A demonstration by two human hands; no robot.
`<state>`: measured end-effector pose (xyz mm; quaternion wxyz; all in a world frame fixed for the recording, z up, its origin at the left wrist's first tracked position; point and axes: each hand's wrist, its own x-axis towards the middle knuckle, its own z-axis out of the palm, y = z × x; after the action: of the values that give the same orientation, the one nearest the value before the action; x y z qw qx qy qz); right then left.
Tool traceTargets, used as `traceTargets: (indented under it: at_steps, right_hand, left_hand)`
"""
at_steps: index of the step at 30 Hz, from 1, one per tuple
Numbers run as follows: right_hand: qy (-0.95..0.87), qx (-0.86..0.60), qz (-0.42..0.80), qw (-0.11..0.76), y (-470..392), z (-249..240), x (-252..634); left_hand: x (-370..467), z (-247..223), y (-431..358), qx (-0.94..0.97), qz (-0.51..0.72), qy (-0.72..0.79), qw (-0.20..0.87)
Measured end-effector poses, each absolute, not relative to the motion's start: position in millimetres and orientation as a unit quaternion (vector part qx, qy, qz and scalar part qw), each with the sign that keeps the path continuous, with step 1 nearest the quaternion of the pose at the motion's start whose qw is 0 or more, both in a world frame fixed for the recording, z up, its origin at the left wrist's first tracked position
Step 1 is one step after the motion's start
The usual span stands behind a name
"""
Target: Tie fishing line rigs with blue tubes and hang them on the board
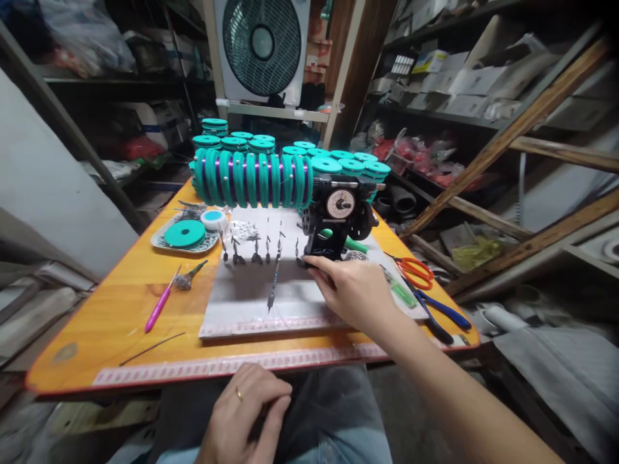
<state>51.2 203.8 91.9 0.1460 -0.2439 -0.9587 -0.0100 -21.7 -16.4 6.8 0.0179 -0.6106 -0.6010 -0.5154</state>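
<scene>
My right hand [360, 293] reaches over the white board [242, 283], its fingers together and the fingertips at the foot of a black geared machine [333, 219] with a round dial. Something small and dark is at the fingertips; I cannot make out what. Close by, several small dark metal pieces [256, 254] stand in a row, and a thin line with a dark weight-like end [271, 299] lies before them. My left hand [246, 412], a ring on one finger, rests curled above my lap, with nothing visible in it. A roll of teal spools [251, 179] extends from the machine.
On the table's right lie orange-handled scissors [416, 272] and blue-handled pliers [442, 309]. To the left are a magenta-handled tool [158, 309] and a tray [207, 247] with a teal disc [184, 234]. Stacked teal spools [326, 165] stand behind; a printed measuring strip [232, 362] runs along the front edge.
</scene>
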Motion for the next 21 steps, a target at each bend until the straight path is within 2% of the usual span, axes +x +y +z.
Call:
traceTargets:
  at_steps: [5, 10, 16, 21]
  right_hand:
    - [-0.965, -0.224, -0.114, 0.077, 211.0, 94.0, 14.9]
    - [-0.963, -0.212, -0.158, 0.052, 217.1, 86.7, 9.9]
    - [-0.964, -0.209, -0.150, 0.064, 223.6, 73.6, 10.3]
    - [-0.962, -0.235, -0.084, 0.112, 226.2, 75.9, 16.5]
  left_hand:
    - [-15.5, 1.7, -14.7, -0.538, -0.577, -0.615, -0.015]
    - [-13.9, -0.7, -11.5, -0.504, -0.614, -0.607, -0.032]
    - [-14.0, -1.4, -12.4, -0.465, -0.648, -0.602, -0.044]
    - [-15.4, 8.0, -10.0, -0.377, -0.700, -0.597, -0.108]
